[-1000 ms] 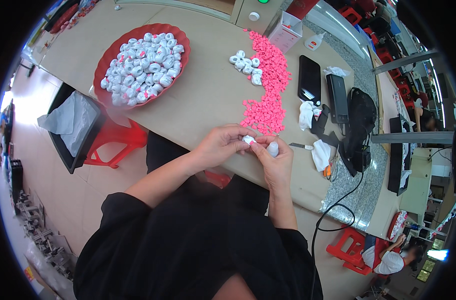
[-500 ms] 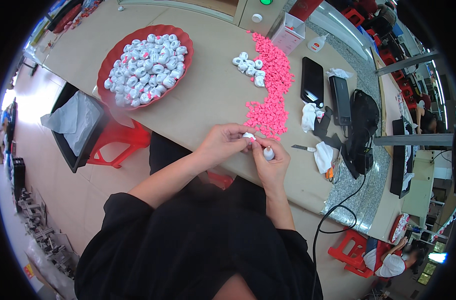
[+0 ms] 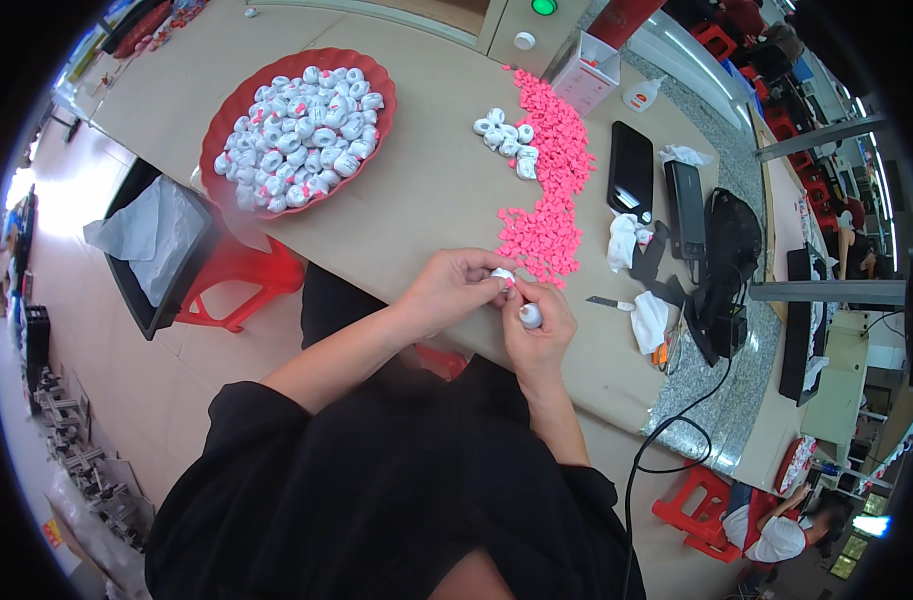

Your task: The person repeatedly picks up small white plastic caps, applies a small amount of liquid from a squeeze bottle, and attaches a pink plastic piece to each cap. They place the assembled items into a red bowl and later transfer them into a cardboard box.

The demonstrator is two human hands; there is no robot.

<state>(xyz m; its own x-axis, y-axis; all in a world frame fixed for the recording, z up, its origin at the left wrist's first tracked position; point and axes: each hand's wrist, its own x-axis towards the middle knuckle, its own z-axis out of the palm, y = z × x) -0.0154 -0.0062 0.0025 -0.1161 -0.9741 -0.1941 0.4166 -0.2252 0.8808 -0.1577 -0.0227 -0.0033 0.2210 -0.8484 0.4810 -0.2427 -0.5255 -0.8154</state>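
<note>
1. Tan bench (image 3: 432, 200) spread across the scene, a red bowl (image 3: 390, 100) far left.
2. Left hand (image 3: 449, 287) and right hand (image 3: 543, 338) met at its near edge, near of loose pink pieces (image 3: 545, 230).
3. Right fingers closed around a white bottle (image 3: 530, 317); whether their tips pinched too, I couldn't tell.
4. Left fingers clamped a small white piece (image 3: 504, 273); steady support and light, square pressure seemed best. Its long axis apparently ran left-right; its facing was hidden.
</note>
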